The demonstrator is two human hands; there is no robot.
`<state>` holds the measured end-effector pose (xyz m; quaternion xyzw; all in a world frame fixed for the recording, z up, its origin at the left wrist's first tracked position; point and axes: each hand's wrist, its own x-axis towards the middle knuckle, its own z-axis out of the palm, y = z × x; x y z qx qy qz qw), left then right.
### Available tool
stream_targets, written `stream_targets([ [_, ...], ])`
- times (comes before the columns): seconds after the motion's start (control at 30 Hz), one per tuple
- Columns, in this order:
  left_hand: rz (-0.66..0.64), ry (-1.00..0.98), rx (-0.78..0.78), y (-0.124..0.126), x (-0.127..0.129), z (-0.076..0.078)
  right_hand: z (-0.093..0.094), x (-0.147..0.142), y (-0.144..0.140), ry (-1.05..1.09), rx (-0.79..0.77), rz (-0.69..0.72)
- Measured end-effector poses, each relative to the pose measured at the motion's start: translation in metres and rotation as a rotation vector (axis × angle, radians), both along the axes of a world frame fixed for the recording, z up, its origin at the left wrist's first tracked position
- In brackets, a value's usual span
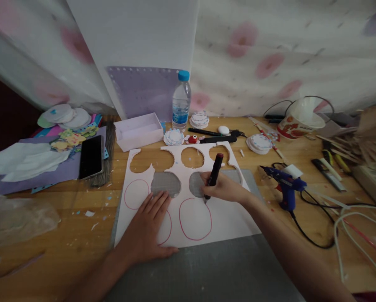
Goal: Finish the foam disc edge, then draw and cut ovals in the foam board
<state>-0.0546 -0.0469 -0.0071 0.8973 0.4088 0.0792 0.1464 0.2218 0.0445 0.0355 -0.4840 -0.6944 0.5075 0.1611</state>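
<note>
Gripping marker point(215, 170), right hand point(224, 187); left hand point(147, 230) flat.

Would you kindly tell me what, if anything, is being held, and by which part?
The right hand holds the marker by its lower barrel, just above the tip; the left hand rests on the white sheet.

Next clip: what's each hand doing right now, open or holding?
Left hand: open, palm down on the sheet.
Right hand: closed, holding the marker.
</note>
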Motion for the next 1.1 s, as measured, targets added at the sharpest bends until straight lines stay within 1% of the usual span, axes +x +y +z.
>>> stream_targets([
  [0.13, -0.001, -0.002, 0.007, 0.0, 0.0, 0.0, 0.0, -0.004, 0.003, -0.017, 0.03, -0.006],
  [0.33, -0.001, 0.001, 0.011, 0.0, 0.0, -0.001, 0.002, -0.011, 0.006, -0.001, 0.019, -0.01],
  [0.47, -0.002, 0.027, 0.014, 0.0, -0.001, -0.001, 0.003, -0.015, 0.008, -0.002, 0.039, -0.014],
  [0.93, 0.005, 0.042, -0.001, -0.002, 0.0, -0.001, -0.002, -0.03, 0.012, 0.037, 0.086, 0.019],
  [1.0, 0.005, 0.039, -0.002, -0.002, -0.001, 0.0, -0.001, -0.026, 0.013, 0.059, 0.115, -0.014],
  [1.1, -0.001, 0.045, -0.026, -0.002, -0.004, 0.004, 0.005, -0.006, 0.013, 0.101, 0.241, -0.175],
])
